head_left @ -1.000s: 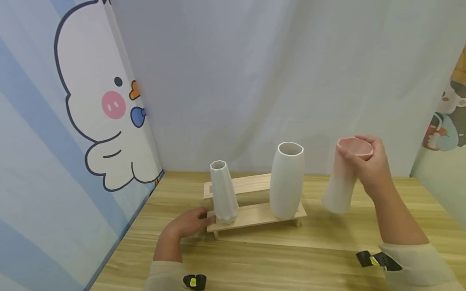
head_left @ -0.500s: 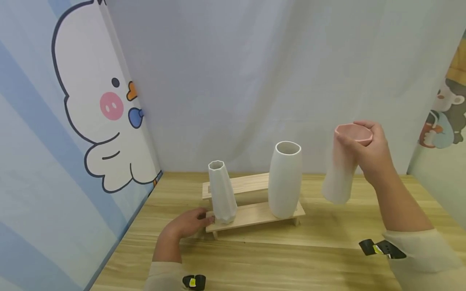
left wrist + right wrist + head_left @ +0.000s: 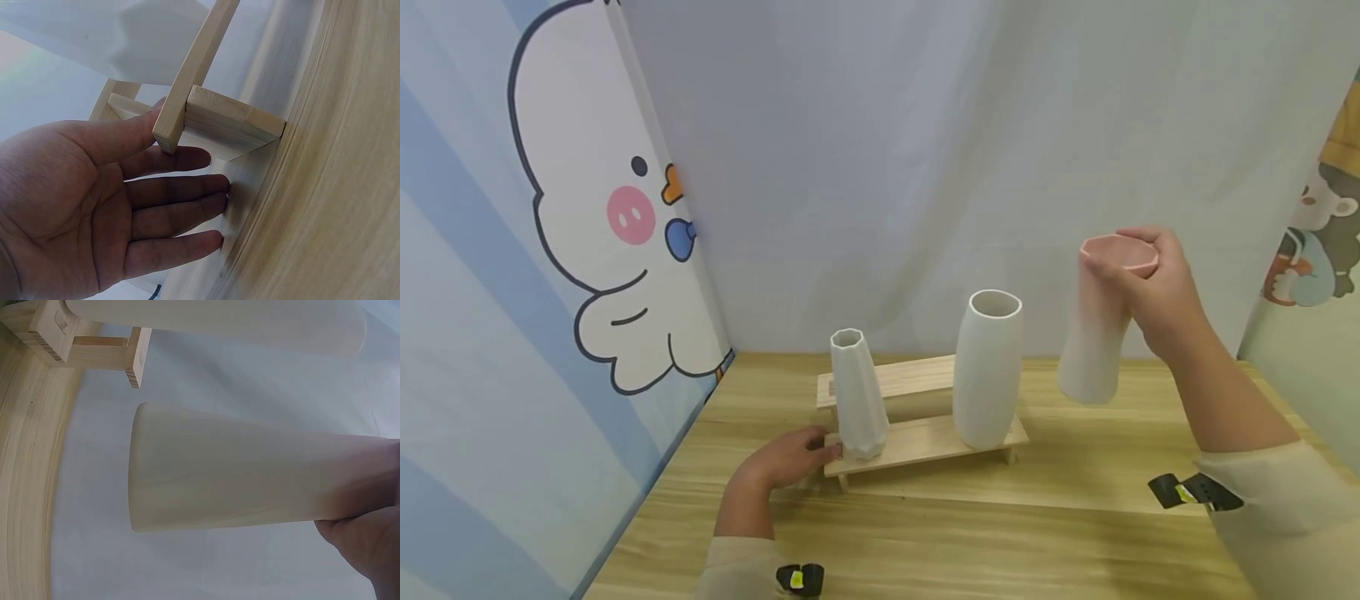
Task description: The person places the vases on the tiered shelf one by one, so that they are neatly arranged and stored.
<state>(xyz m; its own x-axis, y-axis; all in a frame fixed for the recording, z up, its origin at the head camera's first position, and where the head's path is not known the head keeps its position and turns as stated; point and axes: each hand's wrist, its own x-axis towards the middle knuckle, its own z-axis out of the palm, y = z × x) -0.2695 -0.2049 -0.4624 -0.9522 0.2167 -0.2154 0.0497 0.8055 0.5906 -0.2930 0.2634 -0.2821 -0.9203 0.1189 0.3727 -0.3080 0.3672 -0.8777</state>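
Note:
My right hand (image 3: 1168, 296) grips a pink-to-white vase (image 3: 1092, 342) around its rim, thumb at the front and fingers behind. The vase hangs above the table, slightly tilted; its pale base (image 3: 147, 469) shows in the right wrist view. On the left, my left hand (image 3: 786, 458) holds the left end of a two-tier wooden stand (image 3: 917, 447), with thumb and index finger at the board's end (image 3: 172, 128) and the other fingers extended. On the lower tier stand a slim white ribbed vase (image 3: 859, 400) at left and a larger smooth white vase (image 3: 988, 375) at right.
The stand's upper tier (image 3: 913, 377) lies behind those two vases. A wood-grain table (image 3: 925, 542) runs beneath everything. Behind it hangs a pale grey curtain (image 3: 850, 167); a cartoon-printed panel (image 3: 580, 208) stands at left and another printed panel (image 3: 1311, 242) at right.
My right hand has raised the pink-to-white vase higher above the table and shifted it slightly left. The left hand and the stand hold their place.

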